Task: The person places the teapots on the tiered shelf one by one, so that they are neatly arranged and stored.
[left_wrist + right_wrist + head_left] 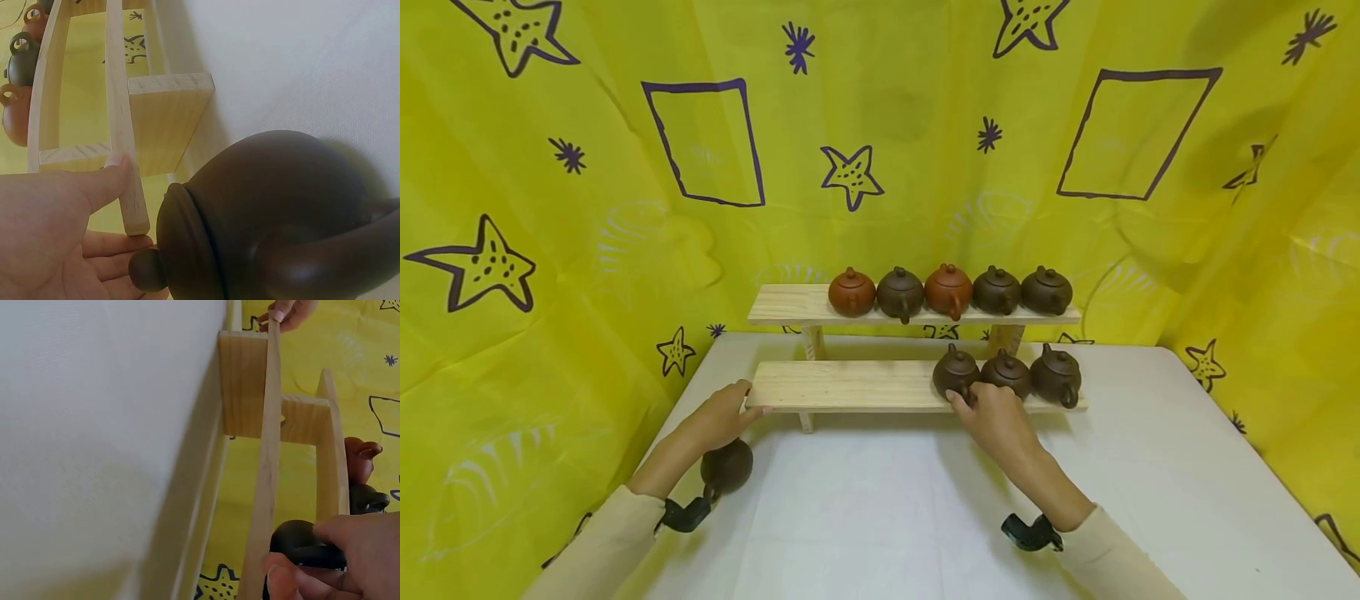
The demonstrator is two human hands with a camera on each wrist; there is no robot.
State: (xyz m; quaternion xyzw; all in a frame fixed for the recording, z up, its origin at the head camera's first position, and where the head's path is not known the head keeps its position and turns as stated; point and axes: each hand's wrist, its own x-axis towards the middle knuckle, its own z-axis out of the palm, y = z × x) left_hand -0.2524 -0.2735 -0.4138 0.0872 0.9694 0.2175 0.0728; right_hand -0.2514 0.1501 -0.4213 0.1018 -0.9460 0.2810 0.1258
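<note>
A two-tier wooden display shelf stands on the table. At the left end of its lower board point(842, 385), my left hand point(722, 419) holds the board, thumb on one face and fingers on the other in the left wrist view. My right hand point(996, 421) pinches the handle of a dark brown teapot point(955, 367), the leftmost of three on that board. The dark teapots beside it are one in the middle point(1007, 372) and another at the right end point(1056, 371). On the table by my left wrist stands another dark teapot point(275, 187), its lid knob close to my fingers.
The upper board point(790, 304) carries a row of several teapots, including a reddish one point(852, 293) and a second reddish one point(948, 287). White cloth covers the table point(850, 517). A yellow patterned curtain point(910, 100) surrounds the back and sides.
</note>
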